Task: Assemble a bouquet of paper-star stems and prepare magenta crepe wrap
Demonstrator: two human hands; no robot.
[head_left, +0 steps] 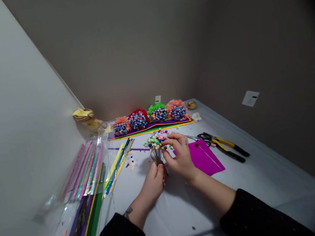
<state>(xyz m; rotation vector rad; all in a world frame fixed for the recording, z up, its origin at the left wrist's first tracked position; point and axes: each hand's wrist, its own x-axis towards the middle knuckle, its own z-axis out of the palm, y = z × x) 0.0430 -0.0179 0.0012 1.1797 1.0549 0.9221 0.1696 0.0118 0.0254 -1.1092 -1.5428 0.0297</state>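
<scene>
My left hand (154,181) grips a bundle of thin wire stems (157,156) from below. The stems carry a dense cluster of small paper flowers (156,139) in green, pink and blue. My right hand (179,156) sits just to the right, its fingertips pinching the edge of the cluster. Dark sleeves cover both forearms. The lower ends of the stems are hidden by my left hand.
Several paper-flower bouquets (149,117) stand in a row on coloured card at the back. Yellow-handled pliers (227,146) and black-handled scissors (204,137) lie right, beside a magenta sheet (206,158). Coloured foil strips (85,173) lie left. A wall bounds the far right.
</scene>
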